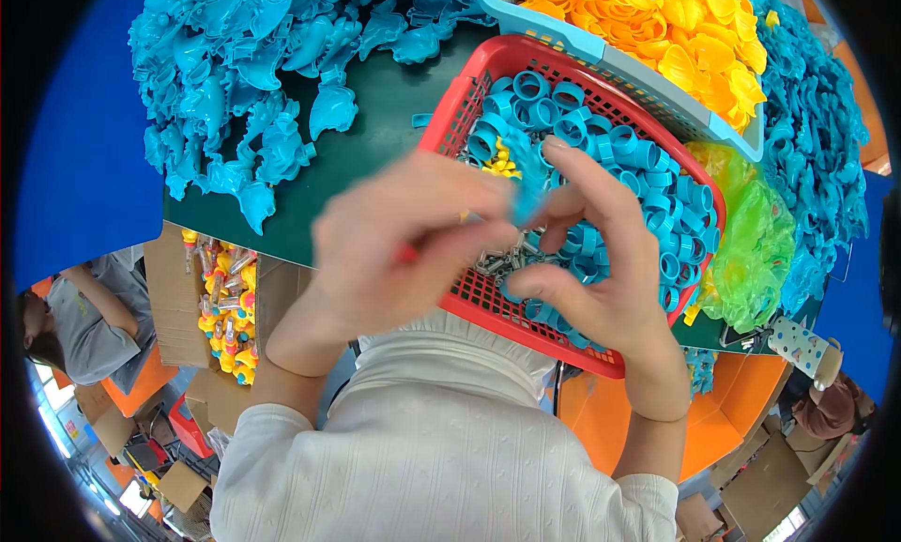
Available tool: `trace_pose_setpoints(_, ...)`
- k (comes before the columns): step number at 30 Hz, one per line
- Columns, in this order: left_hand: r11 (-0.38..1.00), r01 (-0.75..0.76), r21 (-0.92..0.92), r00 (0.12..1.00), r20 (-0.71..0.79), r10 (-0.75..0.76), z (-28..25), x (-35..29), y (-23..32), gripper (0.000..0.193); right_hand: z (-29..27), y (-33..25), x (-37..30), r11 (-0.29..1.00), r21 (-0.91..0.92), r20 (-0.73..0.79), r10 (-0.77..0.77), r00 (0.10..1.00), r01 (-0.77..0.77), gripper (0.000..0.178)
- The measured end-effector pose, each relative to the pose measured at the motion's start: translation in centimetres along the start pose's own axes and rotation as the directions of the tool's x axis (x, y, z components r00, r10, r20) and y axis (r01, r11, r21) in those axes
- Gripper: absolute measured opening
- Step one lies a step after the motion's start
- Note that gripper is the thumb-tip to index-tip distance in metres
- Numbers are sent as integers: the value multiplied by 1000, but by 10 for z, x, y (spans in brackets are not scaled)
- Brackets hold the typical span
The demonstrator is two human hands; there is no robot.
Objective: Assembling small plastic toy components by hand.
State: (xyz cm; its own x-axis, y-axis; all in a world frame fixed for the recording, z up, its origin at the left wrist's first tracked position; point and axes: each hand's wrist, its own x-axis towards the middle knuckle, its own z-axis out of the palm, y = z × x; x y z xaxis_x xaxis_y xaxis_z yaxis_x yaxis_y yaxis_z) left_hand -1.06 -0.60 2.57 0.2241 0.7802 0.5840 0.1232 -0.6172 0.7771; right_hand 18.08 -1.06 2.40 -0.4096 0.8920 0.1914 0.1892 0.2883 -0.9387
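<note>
My left hand (404, 237) is blurred by motion above the near left side of a red plastic basket (671, 129). Its fingers are closed, with a blue plastic piece (528, 199) smeared at their tips. A small red thing (406, 253) shows beside the palm; its kind cannot be told. Facing it, my right hand (605, 260) has thumb and index finger spread wide, with other fingers bent close to the blue piece. Under both hands the basket holds many short blue rings (648, 154), small metal parts (496, 263) and some yellow pieces (500, 163).
Blue moulded shells (253, 63) cover the far left of the dark green table (375, 101). Beyond the basket stands a light blue basket (601, 49) of yellow shells (694, 26). A green plastic bag (751, 242) lies at right. A carton (174, 303) of yellow toys sits lower left.
</note>
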Motion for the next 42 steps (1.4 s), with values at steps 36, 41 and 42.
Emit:
trace_pose_setpoints(36, 628, 520, -579, 718, -102, -688, 24, 12, -18, 49, 2, 18, 0, 706, -699, 199, 36, 979, 116, 14)
trace_pose_setpoints(41, 583, 546, -602, 790, 138, -597, 15, -1, -26, 51, 4, 16, -3, 712, -686, 287, 74, 955, 151, 12)
trace_pose_setpoints(42, 581, 547, -603, 789, 138, -599, 14, -3, -27, 51, 6, 16, -2, 716, -675, 322, 69, 944, 178, 11)
